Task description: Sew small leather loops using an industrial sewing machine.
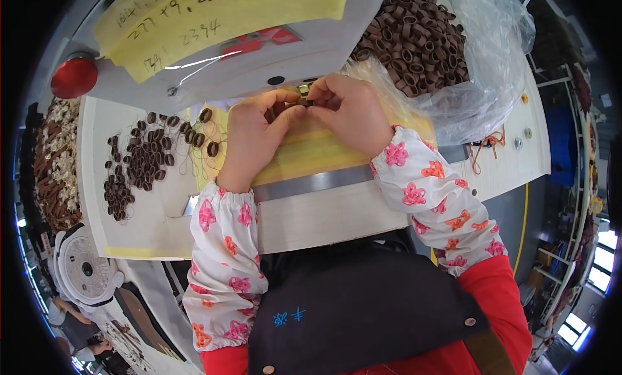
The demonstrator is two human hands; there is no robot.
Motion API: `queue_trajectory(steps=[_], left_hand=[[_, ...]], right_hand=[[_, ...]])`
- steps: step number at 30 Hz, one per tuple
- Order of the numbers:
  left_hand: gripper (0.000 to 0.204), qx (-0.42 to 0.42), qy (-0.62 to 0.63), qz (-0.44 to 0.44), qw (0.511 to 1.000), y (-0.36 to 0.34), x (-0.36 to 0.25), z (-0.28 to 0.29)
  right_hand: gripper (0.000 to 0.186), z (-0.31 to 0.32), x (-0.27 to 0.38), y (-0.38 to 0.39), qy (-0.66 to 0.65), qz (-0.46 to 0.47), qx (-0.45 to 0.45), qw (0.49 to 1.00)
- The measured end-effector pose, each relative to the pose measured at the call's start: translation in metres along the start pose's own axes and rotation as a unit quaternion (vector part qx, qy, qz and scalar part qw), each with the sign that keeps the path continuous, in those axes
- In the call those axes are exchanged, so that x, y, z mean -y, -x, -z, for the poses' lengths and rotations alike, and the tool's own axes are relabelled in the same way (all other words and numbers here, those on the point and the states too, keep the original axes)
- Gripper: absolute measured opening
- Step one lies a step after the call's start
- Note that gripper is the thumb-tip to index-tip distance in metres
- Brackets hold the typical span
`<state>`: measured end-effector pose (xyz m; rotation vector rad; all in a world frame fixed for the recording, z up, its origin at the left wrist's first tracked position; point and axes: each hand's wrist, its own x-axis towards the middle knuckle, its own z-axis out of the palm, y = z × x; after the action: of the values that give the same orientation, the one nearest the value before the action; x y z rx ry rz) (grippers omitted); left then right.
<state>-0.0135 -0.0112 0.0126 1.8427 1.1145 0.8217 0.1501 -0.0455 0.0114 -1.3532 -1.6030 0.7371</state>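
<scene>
My left hand (262, 130) and my right hand (355, 113) meet under the head of a grey sewing machine (214, 74). Thumbs and fingertips of both are pinched together around a small dark piece (307, 103), mostly hidden by the fingers; its kind cannot be made out. Just behind the fingertips shows a shiny metal part (303, 90) of the machine. Beneath my hands the machine bed is covered in yellow tape (311, 156). To the left lie several small brown loops (148, 156) strung with loose thread.
A clear plastic bag (489, 93) at the back right holds a heap of brown loops (414, 38). Orange cord (487, 145) and small metal bobbins (518, 142) lie right of it. A red knob (74, 77) juts out at left; a white fan (85, 266) stands beyond the table's left edge.
</scene>
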Motion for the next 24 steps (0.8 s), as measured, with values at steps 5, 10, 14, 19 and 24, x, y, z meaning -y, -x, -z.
queue_trajectory(steps=[5,10,14,19,24], left_hand=[[0.021,-0.042,-0.131,-0.069,0.988,-0.004,0.002,-0.005],[0.025,-0.05,-0.185,-0.021,0.981,-0.01,0.006,-0.01],[0.029,-0.072,-0.218,-0.013,0.973,-0.013,0.008,-0.012],[0.032,-0.091,-0.23,-0.005,0.969,-0.013,0.01,-0.014],[0.028,-0.092,-0.189,-0.012,0.978,-0.014,0.007,-0.014]], right_hand=[[0.015,-0.001,-0.007,-0.004,0.056,0.015,-0.019,0.998],[0.012,-0.001,-0.012,-0.009,0.096,0.07,-0.065,0.991],[0.007,-0.003,-0.013,-0.011,0.08,0.063,-0.085,0.991],[0.006,-0.003,-0.013,-0.013,0.094,0.065,-0.092,0.989],[0.006,-0.004,-0.014,-0.013,0.102,0.075,-0.099,0.987]])
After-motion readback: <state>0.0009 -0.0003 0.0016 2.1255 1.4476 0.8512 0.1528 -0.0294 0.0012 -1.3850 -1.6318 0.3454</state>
